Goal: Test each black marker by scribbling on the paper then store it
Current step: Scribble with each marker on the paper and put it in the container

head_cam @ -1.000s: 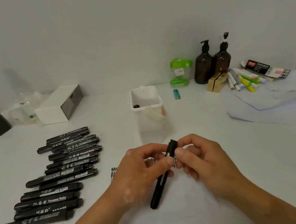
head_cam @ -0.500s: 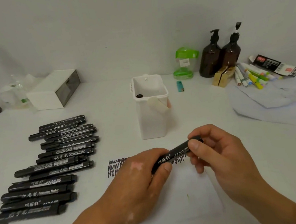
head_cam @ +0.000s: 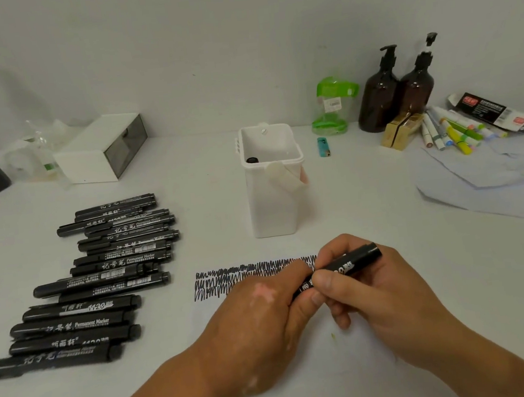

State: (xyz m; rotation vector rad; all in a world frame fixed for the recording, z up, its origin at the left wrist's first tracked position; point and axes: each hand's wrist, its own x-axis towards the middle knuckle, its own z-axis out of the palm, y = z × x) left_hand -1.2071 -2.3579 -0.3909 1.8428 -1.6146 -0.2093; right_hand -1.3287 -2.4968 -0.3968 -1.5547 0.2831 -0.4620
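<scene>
Diagonally, slim cylindrical black marker (head_cam: pixel 353 263).

black marker (head_cam: pixel 347 267) tilted, scribbled paper (head_cam: pixel 224 285) beneath

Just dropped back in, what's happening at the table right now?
A person grips one black marker with both hands, the left hand at its lower end and the right hand higher up, over the scribbles on the paper. Its tip is hidden, so I can't tell whether it is capped. A row of markers lies to the left, and the white container behind holds one.
</scene>
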